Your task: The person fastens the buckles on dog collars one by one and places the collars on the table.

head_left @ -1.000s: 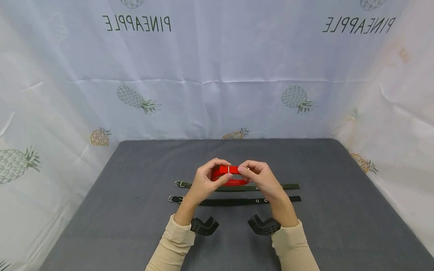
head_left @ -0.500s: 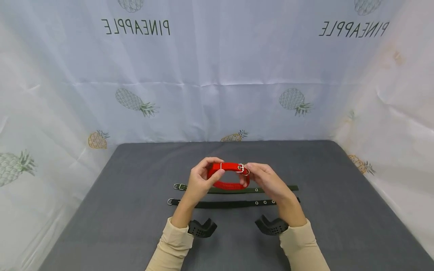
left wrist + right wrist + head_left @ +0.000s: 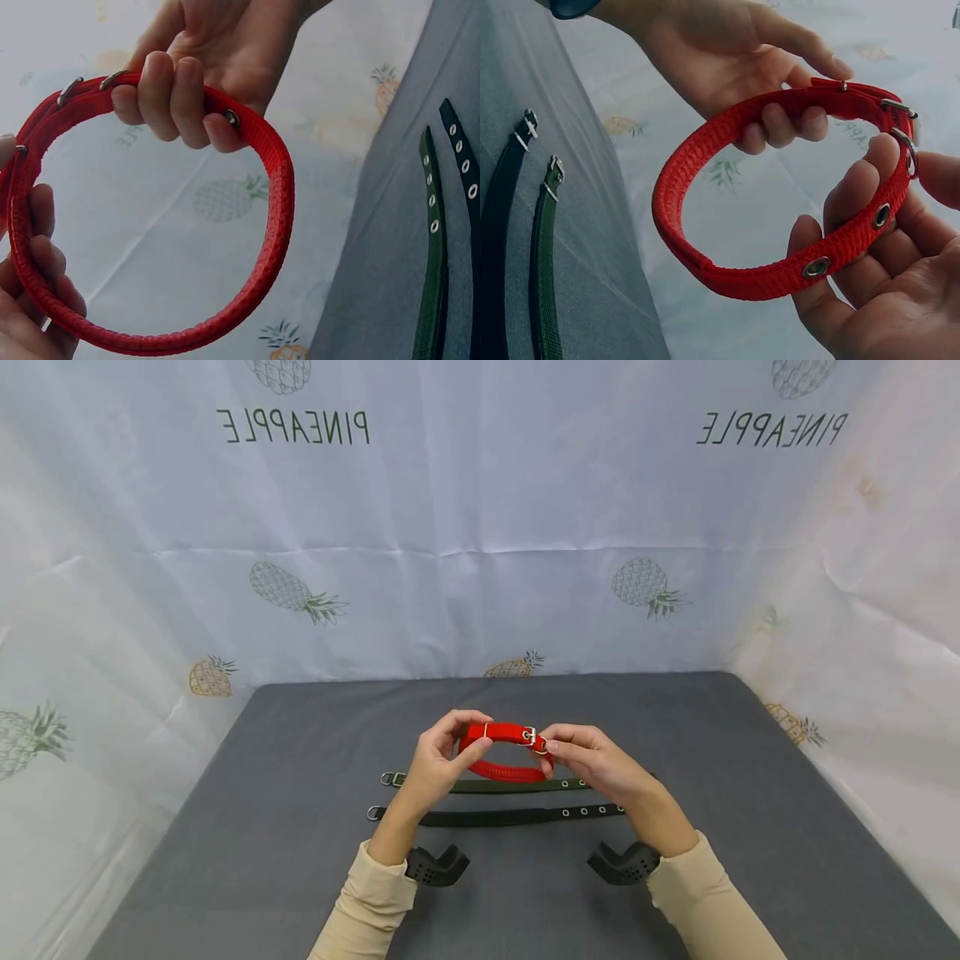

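Note:
A red collar (image 3: 506, 732), fastened into a ring, is held up above the table by both hands. My left hand (image 3: 442, 758) pinches its left side, thumb in front near the metal keeper loop (image 3: 486, 730). On the other side, my right hand (image 3: 592, 760) grips the band just past the silver buckle (image 3: 529, 735). The right wrist view shows the D-ring (image 3: 904, 150) beside that thumb, with metal eyelets (image 3: 816, 268) along the band. The strap end passes through the buckle and lies under the keeper.
Behind and below the hands, a green collar (image 3: 495, 786) and a black collar (image 3: 495, 818) lie straight, side by side on the grey table (image 3: 300, 860). Pineapple-print curtains (image 3: 450, 485) enclose the back and sides. Each wrist carries a black camera mount (image 3: 438, 866).
My right hand has slid rightward along the band, uncovering the buckle. The red collar has shifted slightly left and its loop shows wider. The right forearm has swung outward.

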### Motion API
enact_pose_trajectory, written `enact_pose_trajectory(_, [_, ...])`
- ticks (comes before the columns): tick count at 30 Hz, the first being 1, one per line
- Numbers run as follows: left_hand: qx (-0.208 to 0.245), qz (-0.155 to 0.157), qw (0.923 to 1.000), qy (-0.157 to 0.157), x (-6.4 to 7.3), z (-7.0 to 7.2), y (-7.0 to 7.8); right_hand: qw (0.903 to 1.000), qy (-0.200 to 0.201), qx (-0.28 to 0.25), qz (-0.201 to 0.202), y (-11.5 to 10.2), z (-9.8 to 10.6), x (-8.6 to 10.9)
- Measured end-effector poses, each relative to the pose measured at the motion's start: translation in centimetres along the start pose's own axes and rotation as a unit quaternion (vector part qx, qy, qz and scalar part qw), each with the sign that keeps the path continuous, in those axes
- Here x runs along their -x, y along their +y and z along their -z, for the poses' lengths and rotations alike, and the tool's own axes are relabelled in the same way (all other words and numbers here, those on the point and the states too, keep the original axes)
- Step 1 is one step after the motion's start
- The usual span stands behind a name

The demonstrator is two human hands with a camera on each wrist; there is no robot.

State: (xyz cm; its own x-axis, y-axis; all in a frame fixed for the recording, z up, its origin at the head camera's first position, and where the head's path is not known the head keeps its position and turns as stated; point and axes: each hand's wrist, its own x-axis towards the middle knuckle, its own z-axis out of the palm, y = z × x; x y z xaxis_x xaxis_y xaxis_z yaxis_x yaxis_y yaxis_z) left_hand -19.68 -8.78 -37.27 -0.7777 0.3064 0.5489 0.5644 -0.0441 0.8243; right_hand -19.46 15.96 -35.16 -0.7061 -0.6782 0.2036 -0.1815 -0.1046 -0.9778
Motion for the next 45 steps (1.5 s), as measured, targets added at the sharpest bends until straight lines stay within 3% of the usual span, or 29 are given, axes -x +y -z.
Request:
enact_pose_trajectory(10, [-0.045, 0.005, 0.9982, -0.038, -0.1, 1.0, 0.4, 0.9997, -0.009, 0.023, 0.001, -0.1, 0.7, 0.2])
enact_pose_trajectory(15, [-0.063, 0.015, 0.9971, -0.039, 0.5, 2.0, 0.1, 0.9979, -0.003, 0.060, -0.024, -0.1, 1.2, 0.6])
enact_pose_trajectory(19, [-0.078, -0.002, 0.9964, -0.035, 1.2, 3.1, -0.4, 0.9949, 0.005, 0.096, -0.030, -0.1, 1.5, 0.9])
enact_pose_trajectory(22, [-0.096, 0.006, 0.9949, -0.031, 1.7, 4.0, -0.7, 0.9916, 0.021, 0.122, -0.035, -0.2, 1.8, 1.2])
enact_pose_trajectory(30, [-0.132, 0.058, 0.9893, -0.023, 3.0, 5.9, -1.3, 0.9784, 0.066, 0.190, -0.047, 0.0, 3.1, 2.0])
enact_pose_trajectory(36, [-0.155, 0.111, 0.9810, -0.037, 3.7, 6.9, -1.9, 0.9657, 0.102, 0.236, -0.038, 0.6, 4.0, 2.5])
enact_pose_trajectory(45, [-0.162, 0.176, 0.9691, -0.061, 4.8, 8.7, -3.3, 0.9353, 0.166, 0.308, -0.052, 2.3, 6.0, 3.1])
